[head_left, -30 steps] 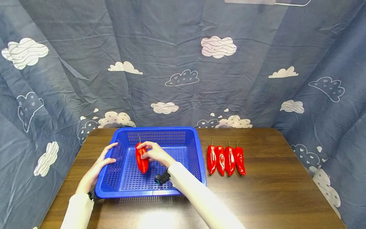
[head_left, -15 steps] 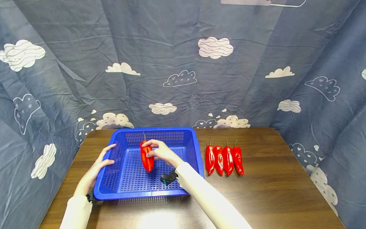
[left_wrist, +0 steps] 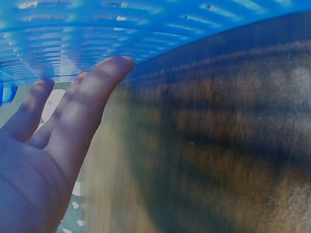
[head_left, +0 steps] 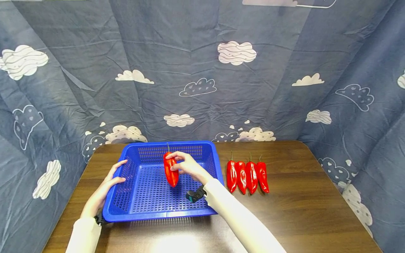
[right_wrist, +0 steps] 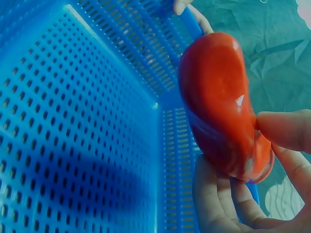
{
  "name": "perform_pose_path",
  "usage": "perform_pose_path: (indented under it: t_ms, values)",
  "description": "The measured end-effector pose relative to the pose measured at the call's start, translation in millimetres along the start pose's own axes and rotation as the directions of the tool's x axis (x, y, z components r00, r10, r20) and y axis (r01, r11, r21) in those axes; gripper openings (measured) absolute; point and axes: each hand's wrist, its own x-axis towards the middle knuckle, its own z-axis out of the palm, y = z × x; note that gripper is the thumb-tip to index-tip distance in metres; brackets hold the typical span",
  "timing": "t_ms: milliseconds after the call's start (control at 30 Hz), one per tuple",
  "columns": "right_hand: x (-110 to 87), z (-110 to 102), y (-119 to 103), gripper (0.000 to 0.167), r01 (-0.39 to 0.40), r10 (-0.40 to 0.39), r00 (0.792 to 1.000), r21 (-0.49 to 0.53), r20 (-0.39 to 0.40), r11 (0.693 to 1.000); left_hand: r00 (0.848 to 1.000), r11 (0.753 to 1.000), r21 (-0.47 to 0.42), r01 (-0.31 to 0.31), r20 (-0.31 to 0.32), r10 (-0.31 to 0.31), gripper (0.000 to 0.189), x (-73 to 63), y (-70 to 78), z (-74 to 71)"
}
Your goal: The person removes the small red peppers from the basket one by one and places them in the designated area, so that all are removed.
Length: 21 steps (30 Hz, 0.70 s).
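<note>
My right hand (head_left: 188, 164) pinches a long red pepper (head_left: 171, 171) between thumb and fingers, stem toward the back. The pepper is over the blue perforated plastic basket (head_left: 166, 213). In the right wrist view the glossy pepper (right_wrist: 214, 92) fills the middle, with the thumb on one side and fingers beneath. My left hand (head_left: 102, 189) holds the basket's left side at the rim. From the left wrist, the left hand (left_wrist: 63, 131) has its fingers stretched along the outside of the wall, and the thumb is out of sight there.
Several more red peppers (head_left: 242, 177) lie in a row right of the basket, stems toward the back. The brown wooden table (head_left: 300, 211) carries everything. Behind it hangs a dark blue cloth (head_left: 269, 88) printed with clouds. Each wrist wears a black strap.
My right hand has carried the pepper rightward over the basket, slightly toward the back. The left hand stays at the basket's left rim. The head view has shifted slightly.
</note>
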Motion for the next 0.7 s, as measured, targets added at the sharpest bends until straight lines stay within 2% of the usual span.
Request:
perform_pose_path:
  t_ms: [700]
  values:
    - [-17.4,-37,-5,0.040,0.023,-0.025,0.999,-0.024,-0.046,0.999,1.000,1.000,0.003,0.005,0.002,-0.005,0.061,0.2,-0.3,-0.2]
